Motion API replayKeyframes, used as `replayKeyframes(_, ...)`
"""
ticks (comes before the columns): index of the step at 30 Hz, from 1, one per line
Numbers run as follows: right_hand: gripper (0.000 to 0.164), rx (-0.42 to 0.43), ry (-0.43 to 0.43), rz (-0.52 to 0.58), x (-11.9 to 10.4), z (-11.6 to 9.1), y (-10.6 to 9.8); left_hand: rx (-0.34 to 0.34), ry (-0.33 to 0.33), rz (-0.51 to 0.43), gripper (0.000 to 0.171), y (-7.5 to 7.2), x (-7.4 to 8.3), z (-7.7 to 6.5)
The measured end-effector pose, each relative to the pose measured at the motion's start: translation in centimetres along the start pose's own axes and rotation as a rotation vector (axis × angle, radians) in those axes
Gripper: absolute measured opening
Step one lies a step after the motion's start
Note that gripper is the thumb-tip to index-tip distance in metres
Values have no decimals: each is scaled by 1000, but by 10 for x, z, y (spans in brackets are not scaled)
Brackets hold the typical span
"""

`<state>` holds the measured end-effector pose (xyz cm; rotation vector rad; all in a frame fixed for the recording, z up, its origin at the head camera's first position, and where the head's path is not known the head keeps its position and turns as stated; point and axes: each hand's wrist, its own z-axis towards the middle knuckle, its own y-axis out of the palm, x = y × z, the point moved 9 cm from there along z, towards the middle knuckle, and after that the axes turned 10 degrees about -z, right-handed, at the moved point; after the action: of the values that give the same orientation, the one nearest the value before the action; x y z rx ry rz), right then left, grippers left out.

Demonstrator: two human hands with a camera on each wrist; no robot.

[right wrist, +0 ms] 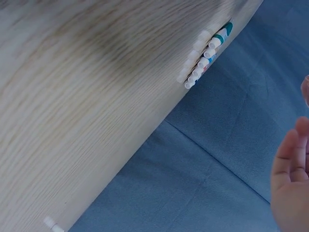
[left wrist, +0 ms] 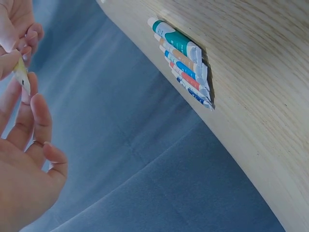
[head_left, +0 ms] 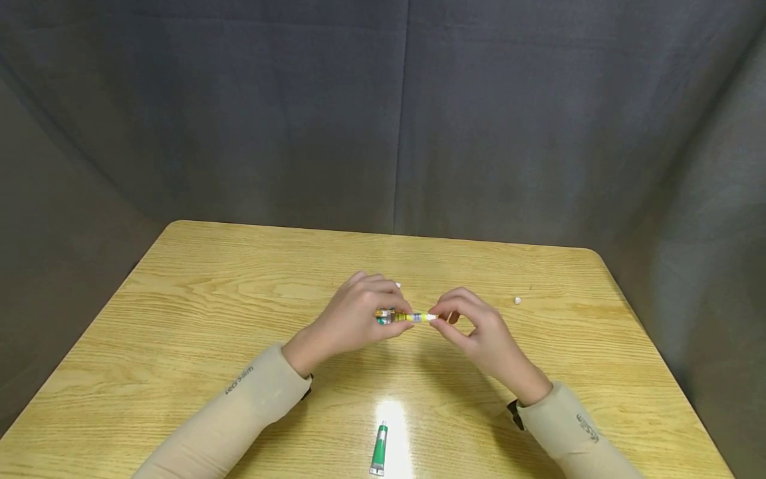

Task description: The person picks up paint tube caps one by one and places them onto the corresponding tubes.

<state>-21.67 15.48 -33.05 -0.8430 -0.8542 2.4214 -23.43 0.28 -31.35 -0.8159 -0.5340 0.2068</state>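
Note:
Both hands work on a small yellow paint tube (head_left: 417, 318) held level over the middle of the table. My left hand (head_left: 364, 309) pinches its body between thumb and fingers, hiding part of it. At the tube's white tip, the thumb and index finger of my right hand (head_left: 479, 329) meet in a pinch. Seen from the left wrist, the yellow tube (left wrist: 21, 77) lies between the fingertips of the two hands. Several more paint tubes (left wrist: 181, 53), green, orange, blue and red among them, lie side by side on the table, mostly hidden by my left hand in the head view.
A green paint tube (head_left: 380, 449) lies near the table's front edge. To the right is a small white cap-like piece (head_left: 517, 301). The wooden table (head_left: 209, 286) has rounded far corners, with a dark curtain (head_left: 287, 120) behind it.

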Motion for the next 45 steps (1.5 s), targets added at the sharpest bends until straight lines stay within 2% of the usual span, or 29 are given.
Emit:
replayKeyframes(6,22,-21,22,5,2,0,2,11,9,16,12,-1,3,0)
replayKeyframes(8,12,-36,30,12,3,0,3,17,20,30,12,-2,4,0)
replayKeyframes(13,3,-71,46,17,4,-1,7,20,36,52,12,-2,5,-1)
replayKeyframes(20,30,-62,8,-1,1,-5,7,5,24,65,12,-2,4,-2)
replayKeyframes(23,34,-42,-10,0,0,-6,4,10,21,83,13,-3,3,-3)
replayKeyframes(36,29,-41,-51,-17,-7,-6,5,-1,-12,51,13,-3,0,-11)
replayKeyframes(41,25,-41,-60,-1,-9,-4,7,-7,-3,55,12,-3,2,-12)
replayKeyframes(45,16,-38,-72,3,-11,-4,8,4,14,59,12,-4,4,-12)
